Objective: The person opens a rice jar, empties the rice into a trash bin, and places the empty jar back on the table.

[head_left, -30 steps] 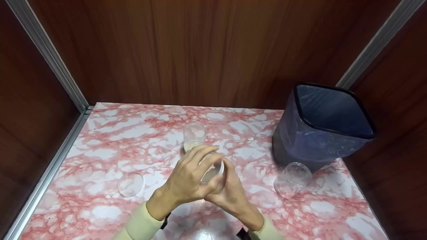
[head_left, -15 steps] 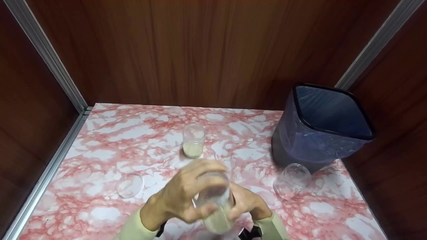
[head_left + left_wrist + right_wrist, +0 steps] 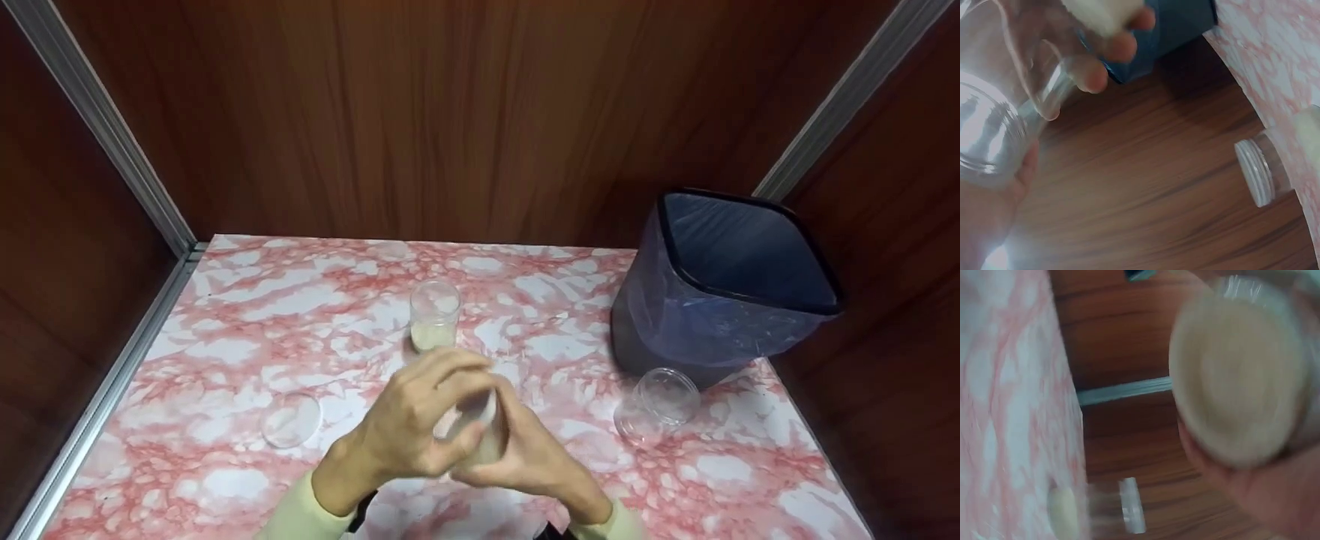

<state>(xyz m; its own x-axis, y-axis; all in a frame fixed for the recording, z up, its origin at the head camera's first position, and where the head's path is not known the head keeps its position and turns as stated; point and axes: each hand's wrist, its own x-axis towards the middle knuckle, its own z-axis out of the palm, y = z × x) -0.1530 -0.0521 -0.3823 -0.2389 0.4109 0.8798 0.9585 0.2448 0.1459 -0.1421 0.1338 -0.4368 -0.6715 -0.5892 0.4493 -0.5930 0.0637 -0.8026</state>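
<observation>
Both hands hold a clear plastic jar [image 3: 491, 442] with pale cream stuff in it, above the front middle of the table. My left hand [image 3: 409, 424] has its fingers and thumb bent around the upper end, whose ringed clear top [image 3: 985, 132] shows in the left wrist view. Lower down, my right hand [image 3: 536, 457] grips the jar's body. The jar's pale bottom [image 3: 1241, 382] faces the right wrist camera, blurred. Behind the hands stands a second clear jar [image 3: 433, 330], partly filled with similar pale stuff. The hands cover much of the held jar.
A clear round lid [image 3: 291, 420] lies on the marbled table [image 3: 225, 480] at left. At right, a clear jar [image 3: 660, 405] stands in front of a lined dark bin [image 3: 712, 330]. Brown wooden panels [image 3: 420, 120] enclose the back and sides.
The held jar dropped toward the front and stood more upright half a second ago, then rose and tilted again. Both hands keep hold of it. The other things stay put.
</observation>
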